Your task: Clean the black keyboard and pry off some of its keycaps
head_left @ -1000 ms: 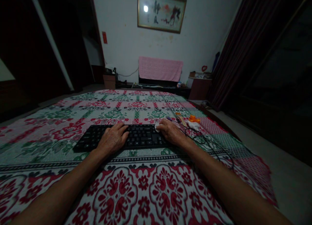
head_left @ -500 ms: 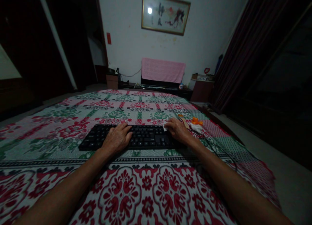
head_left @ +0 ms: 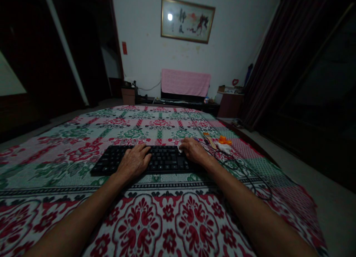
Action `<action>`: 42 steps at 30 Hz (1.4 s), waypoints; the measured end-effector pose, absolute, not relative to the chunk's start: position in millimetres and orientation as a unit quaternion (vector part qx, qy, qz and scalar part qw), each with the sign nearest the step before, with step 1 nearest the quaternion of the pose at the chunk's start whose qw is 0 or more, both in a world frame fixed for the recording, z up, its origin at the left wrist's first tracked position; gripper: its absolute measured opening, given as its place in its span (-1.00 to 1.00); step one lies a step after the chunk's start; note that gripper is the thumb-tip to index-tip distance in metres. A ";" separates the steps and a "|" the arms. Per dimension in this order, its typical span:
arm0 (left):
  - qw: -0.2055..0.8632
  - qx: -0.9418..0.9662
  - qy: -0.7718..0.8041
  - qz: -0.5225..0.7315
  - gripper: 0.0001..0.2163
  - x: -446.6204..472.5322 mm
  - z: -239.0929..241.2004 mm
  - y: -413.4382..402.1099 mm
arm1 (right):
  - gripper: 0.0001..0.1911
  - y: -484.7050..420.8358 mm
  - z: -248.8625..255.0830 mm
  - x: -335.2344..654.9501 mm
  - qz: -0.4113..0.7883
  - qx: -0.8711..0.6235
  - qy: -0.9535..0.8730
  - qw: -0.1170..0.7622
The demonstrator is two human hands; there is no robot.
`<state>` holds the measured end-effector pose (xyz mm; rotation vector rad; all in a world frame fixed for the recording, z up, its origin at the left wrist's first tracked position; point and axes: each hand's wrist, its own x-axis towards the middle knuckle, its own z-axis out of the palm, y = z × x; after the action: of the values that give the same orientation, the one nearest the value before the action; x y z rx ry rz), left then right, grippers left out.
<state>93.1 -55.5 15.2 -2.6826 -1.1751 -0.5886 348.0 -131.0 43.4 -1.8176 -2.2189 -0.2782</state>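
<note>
A black keyboard (head_left: 164, 158) lies across a bed covered with a red, green and white flowered spread (head_left: 155, 220). My left hand (head_left: 135, 162) rests flat on the keyboard's middle, fingers stretched out over the keys. At the keyboard's right end my right hand (head_left: 193, 150) has its fingers pressed round a small white wad, perhaps a cloth or tissue (head_left: 180, 147), held against the keys. The keyboard's dark cable (head_left: 239, 170) loops away over the spread to the right.
Beyond my right hand lie an orange object (head_left: 224, 140), a white crumpled piece (head_left: 224, 147) and a thin stick-like thing (head_left: 209, 139). The bed's right edge drops to a grey floor. A low cabinet with a pink cover (head_left: 185, 82) stands against the far wall.
My right hand with the white wad has slid a little leftward along the keyboard's far right edge. My left hand stays put. The view has shifted slightly.
</note>
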 end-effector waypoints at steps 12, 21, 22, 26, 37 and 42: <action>0.089 -0.899 -0.387 -0.184 -0.65 92.7 13.5 -53.0 | -0.74 -139.6 44.9 387.7 -0.108 -0.679 -0.710 0.156; 0.091 -0.901 -0.382 -0.184 -0.63 91.2 11.0 -51.3 | -0.70 -129.2 40.7 361.6 -0.087 -0.660 -0.735 0.130; 0.090 -0.901 -0.382 -0.186 -0.63 91.2 11.0 -51.3 | -0.70 -130.8 42.5 362.4 -0.083 -0.667 -0.729 0.127; 0.089 -0.900 -0.382 -0.190 -0.63 91.4 11.2 -51.7 | -0.71 -136.9 44.2 373.0 -0.087 -0.694 -0.703 0.125; 0.097 -0.900 -0.384 -0.183 -0.61 91.7 10.9 -51.7 | -0.72 -134.5 44.2 372.9 -0.090 -0.705 -0.694 0.116; 0.105 -0.900 -0.377 -0.191 -0.62 91.9 10.8 -52.3 | -0.72 -142.3 58.7 366.3 -0.065 -0.717 -0.691 0.064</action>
<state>91.9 -52.3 10.8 -2.6529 -1.1110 -0.5635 366.3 -142.3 58.7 -2.1657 -2.0862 -0.1978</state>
